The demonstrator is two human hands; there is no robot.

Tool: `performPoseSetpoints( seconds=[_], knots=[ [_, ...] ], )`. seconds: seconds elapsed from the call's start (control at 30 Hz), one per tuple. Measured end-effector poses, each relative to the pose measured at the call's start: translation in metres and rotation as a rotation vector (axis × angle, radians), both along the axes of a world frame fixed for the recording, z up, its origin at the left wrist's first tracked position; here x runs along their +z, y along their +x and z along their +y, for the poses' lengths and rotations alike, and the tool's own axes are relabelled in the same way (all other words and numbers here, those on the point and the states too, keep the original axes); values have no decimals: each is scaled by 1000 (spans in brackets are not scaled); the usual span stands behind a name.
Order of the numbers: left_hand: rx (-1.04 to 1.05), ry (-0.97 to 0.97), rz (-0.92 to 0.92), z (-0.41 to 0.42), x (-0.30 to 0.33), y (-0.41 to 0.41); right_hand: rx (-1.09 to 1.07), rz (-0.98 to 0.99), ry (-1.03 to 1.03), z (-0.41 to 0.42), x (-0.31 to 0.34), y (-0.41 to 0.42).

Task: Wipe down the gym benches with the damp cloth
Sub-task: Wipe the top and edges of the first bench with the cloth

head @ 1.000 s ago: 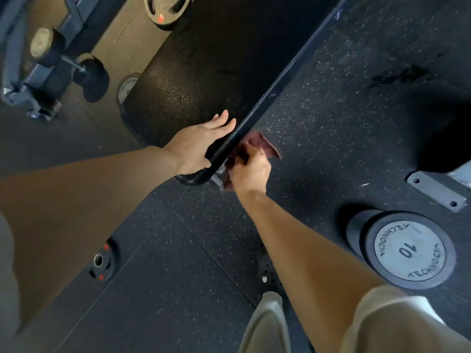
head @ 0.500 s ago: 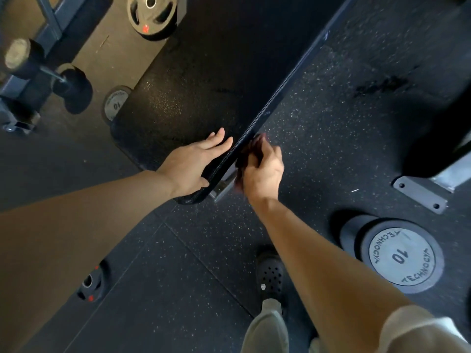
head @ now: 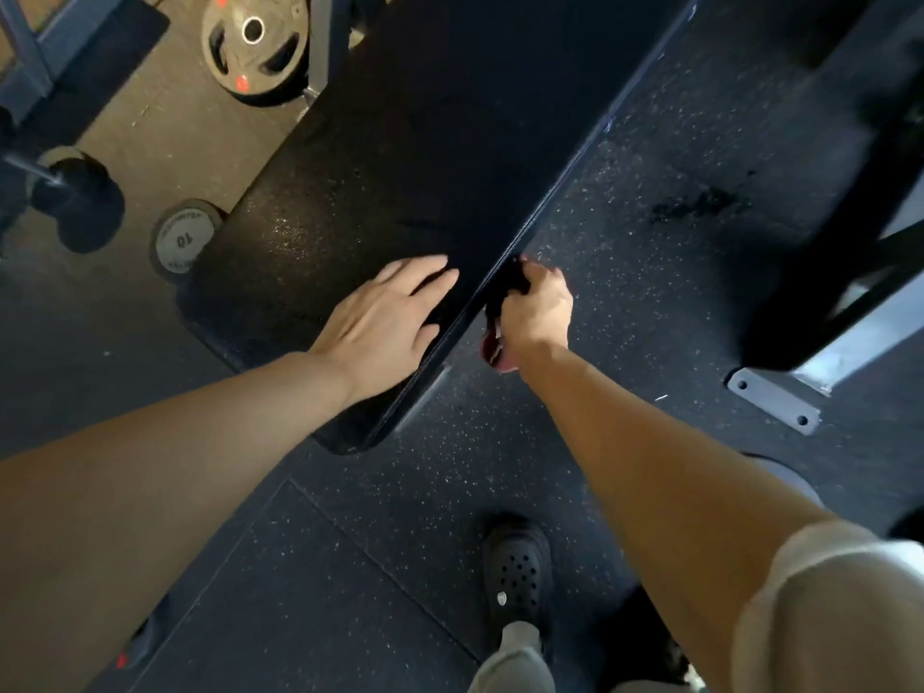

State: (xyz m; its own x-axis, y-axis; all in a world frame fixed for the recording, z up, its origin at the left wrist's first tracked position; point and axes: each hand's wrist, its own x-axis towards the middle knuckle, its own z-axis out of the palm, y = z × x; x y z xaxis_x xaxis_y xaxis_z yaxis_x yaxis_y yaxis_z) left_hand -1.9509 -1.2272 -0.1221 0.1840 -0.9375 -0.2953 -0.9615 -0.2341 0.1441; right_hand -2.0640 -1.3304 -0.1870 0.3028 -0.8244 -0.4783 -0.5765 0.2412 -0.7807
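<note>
A black padded gym bench (head: 425, 157) runs from the top middle down to its near end at the centre. My left hand (head: 385, 322) rests flat on the pad near that end, fingers straight. My right hand (head: 537, 312) grips a dark red damp cloth (head: 495, 342), bunched against the bench's right side edge. Most of the cloth is hidden by my fingers and the pad's edge.
A weight plate (head: 252, 45) leans at the top left. Dumbbells (head: 182, 240) lie left of the bench on the floor. A grey rack foot (head: 775, 400) is bolted down at the right. My black shoe (head: 517, 572) stands on the speckled rubber floor (head: 350, 567).
My right hand slid the cloth forward along the bench's side edge, and the cloth is more bunched in my fist. My left hand stayed flat on the pad. The view shifted closer.
</note>
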Motion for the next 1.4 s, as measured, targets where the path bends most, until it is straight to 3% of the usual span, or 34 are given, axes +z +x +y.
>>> performPoseSetpoints(
  seconds=[0.13,0.3,0.4,0.6,0.77,0.9,1.13,1.3,1.4],
  knots=[
    [12,119,62,-30,-13,11,39,-72,-223,31,8,-5],
    [76,173,147,-33,-25,9,-66,-7,-105,0,0,7],
    [79,165,154,-34,-24,10,30,-70,-174,35,8,0],
    [99,156,149,-35,-25,7,16,19,-63,-1,1,3],
    [103,142,154,-34,-25,7,121,-66,-64,42,13,-4],
    [88,137,110,-39,-19,5,106,-35,53,-1,18,-10],
    [113,-122,133,-85,5,2,-252,-132,-47,-109,28,-5],
    [121,-285,196,-156,-10,4,22,-50,-42,-88,23,-5],
    [85,-346,202,-187,-32,12,-48,-15,-158,-97,12,-1]
  ],
)
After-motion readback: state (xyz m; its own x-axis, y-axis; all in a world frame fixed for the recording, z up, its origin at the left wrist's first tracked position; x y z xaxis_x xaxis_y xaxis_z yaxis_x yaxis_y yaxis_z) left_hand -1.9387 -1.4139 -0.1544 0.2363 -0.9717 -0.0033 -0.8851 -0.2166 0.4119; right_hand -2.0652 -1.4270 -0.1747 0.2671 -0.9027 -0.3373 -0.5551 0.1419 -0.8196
